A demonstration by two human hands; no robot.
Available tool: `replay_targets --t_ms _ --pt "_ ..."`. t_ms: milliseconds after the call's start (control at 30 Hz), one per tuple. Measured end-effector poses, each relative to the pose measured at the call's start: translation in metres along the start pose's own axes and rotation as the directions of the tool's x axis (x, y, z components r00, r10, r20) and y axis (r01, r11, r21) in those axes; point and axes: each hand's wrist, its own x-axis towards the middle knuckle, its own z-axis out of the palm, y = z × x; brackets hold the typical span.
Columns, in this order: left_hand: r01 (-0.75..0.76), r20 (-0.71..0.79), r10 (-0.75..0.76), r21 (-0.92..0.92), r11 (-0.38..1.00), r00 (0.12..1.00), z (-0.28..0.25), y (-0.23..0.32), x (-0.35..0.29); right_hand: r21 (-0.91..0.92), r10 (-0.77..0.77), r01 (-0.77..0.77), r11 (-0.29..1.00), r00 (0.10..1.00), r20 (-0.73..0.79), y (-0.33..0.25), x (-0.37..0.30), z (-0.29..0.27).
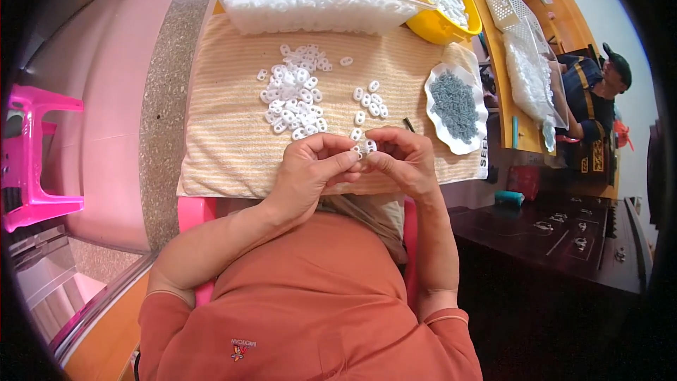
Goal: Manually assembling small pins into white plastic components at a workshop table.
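Note:
Over the near edge of the striped cloth, my left hand (316,164) and my right hand (407,162) meet fingertip to fingertip. My right thumb and fingers pinch a small white oval plastic piece with two holes (371,146). A similar piece (357,148) is between my left fingertips, partly hidden by them. Just beyond my hands, a few loose pieces (360,118) lie in a short trail. A larger pile of white two-holed pieces (290,95) spreads to the left. On the right, a white scalloped plate (438,129) holds many tiny grey parts, too small to name.
A clear plastic bin (317,10) heaped with white pieces stands at the far edge, beside a yellow basin (423,28) of similar ones. A small dark stick (409,125) lies near the plate. Another person (592,92) is at the right. A pink stool (42,155) stands left.

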Motion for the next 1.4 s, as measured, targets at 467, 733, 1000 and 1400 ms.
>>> replay_targets --t_ms 467,733,1000,1400 --pt "0.014 -0.023 -0.014 0.003 1.000 1.000 0.000 -0.001 0.000 -0.023 -0.024 0.023 0.999 0.999 -0.041 0.001 -0.002 -0.002" --pt "0.018 -0.021 -0.017 0.015 1.000 1.000 -0.001 -0.002 0.000 0.015 -0.002 0.003 1.000 0.998 -0.063 -0.002 -0.003 0.002" --pt "0.012 -0.009 -0.012 0.022 1.000 1.000 -0.001 -0.002 0.000 -0.003 -0.066 0.066 0.998 0.998 -0.004 0.005 -0.001 0.000" --pt "0.023 -0.003 -0.023 0.040 0.999 1.000 0.001 -0.003 0.000 -0.011 -0.144 0.145 0.989 0.987 0.065 0.011 0.001 -0.001"
